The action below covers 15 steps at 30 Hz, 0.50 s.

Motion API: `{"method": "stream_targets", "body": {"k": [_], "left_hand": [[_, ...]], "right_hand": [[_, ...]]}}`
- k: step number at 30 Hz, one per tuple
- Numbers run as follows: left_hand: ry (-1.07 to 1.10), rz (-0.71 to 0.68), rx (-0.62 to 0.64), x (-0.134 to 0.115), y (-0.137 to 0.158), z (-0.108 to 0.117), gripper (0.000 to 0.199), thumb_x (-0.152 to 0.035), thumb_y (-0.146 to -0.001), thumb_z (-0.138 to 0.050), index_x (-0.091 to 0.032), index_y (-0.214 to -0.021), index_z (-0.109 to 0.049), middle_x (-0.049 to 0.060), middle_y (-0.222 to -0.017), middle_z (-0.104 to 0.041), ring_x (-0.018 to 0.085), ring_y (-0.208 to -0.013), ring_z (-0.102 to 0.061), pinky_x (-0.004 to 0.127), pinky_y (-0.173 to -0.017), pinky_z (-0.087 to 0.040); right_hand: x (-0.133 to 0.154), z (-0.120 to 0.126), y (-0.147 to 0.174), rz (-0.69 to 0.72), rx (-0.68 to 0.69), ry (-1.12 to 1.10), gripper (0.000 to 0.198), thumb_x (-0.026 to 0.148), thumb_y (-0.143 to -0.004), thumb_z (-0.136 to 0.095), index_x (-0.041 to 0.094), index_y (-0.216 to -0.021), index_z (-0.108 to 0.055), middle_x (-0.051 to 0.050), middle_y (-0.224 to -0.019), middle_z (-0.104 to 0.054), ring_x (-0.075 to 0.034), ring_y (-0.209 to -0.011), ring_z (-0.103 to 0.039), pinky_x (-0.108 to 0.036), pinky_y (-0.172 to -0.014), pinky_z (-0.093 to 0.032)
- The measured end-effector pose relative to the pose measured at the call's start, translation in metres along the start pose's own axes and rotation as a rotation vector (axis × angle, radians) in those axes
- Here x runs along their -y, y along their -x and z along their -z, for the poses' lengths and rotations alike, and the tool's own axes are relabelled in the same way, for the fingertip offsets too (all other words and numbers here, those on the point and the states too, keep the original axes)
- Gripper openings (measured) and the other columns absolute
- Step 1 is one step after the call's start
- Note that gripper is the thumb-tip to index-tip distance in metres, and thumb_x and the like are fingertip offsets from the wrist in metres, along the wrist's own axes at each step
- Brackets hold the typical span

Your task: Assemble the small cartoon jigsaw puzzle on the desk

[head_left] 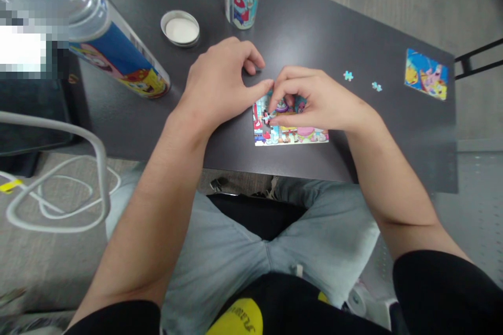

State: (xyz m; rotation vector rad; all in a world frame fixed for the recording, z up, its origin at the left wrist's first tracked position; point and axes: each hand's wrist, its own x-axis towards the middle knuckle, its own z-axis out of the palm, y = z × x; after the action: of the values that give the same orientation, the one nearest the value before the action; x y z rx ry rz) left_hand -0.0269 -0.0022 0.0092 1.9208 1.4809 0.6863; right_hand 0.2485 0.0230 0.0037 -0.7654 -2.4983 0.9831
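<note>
A colourful cartoon jigsaw puzzle [306, 136], mostly assembled, lies flat near the table's front edge. Over its right part, my right hand [318, 95] pinches a small puzzle piece [266, 117] between thumb and fingertips, at a dark gap on the puzzle's left side. My left hand [220, 76] rests at the upper left of the puzzle. Its thumb reaches to the puzzle's top edge, and its fingers are loosely bent and apart with nothing held. My right hand hides much of the puzzle's upper right. Two loose puzzle pieces [348, 76] lie to the right.
A small cartoon picture card [426, 74] lies at the table's right end. Behind my hands stand a printed can [244, 2] and a round metal lid [180, 29]. A tall clear-topped canister [129, 57] stands at left, near a white cable [104, 183].
</note>
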Motion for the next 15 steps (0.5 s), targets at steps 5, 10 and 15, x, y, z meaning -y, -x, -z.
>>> {"method": "stream_targets", "body": {"k": [5,10,15], "left_hand": [[-0.031,0.002,0.013,-0.0021,0.0000,0.0014,0.028,-0.041,-0.093,-0.091,-0.036,-0.120,-0.087,0.005,-0.136,-0.089,0.039,-0.129,-0.077,0.061,-0.113,-0.061],[-0.026,-0.003,0.010,-0.0008,-0.0006,0.0006,0.027,-0.038,-0.093,-0.092,-0.035,-0.119,-0.087,0.004,-0.134,-0.088,0.039,-0.129,-0.077,0.060,-0.110,-0.061],[-0.039,0.000,0.001,-0.0012,0.0001,-0.0006,0.024,-0.036,-0.097,-0.090,-0.031,-0.121,-0.087,0.005,-0.137,-0.088,0.036,-0.126,-0.077,0.057,-0.111,-0.060]], "right_hand": [[0.0063,0.0016,-0.0001,0.002,0.071,-0.010,0.024,0.051,-0.109,-0.102,0.030,-0.117,-0.095,-0.005,-0.122,-0.085,-0.024,-0.102,-0.076,-0.040,-0.097,-0.061],[0.0088,0.0024,-0.0011,0.049,0.111,0.008,0.025,0.052,-0.109,-0.101,0.029,-0.119,-0.096,-0.005,-0.125,-0.087,-0.025,-0.109,-0.079,-0.039,-0.102,-0.059],[0.0091,-0.0010,-0.0012,0.057,0.099,-0.017,0.025,0.053,-0.113,-0.097,0.028,-0.115,-0.095,-0.007,-0.123,-0.086,-0.025,-0.107,-0.078,-0.041,-0.102,-0.059]]}}
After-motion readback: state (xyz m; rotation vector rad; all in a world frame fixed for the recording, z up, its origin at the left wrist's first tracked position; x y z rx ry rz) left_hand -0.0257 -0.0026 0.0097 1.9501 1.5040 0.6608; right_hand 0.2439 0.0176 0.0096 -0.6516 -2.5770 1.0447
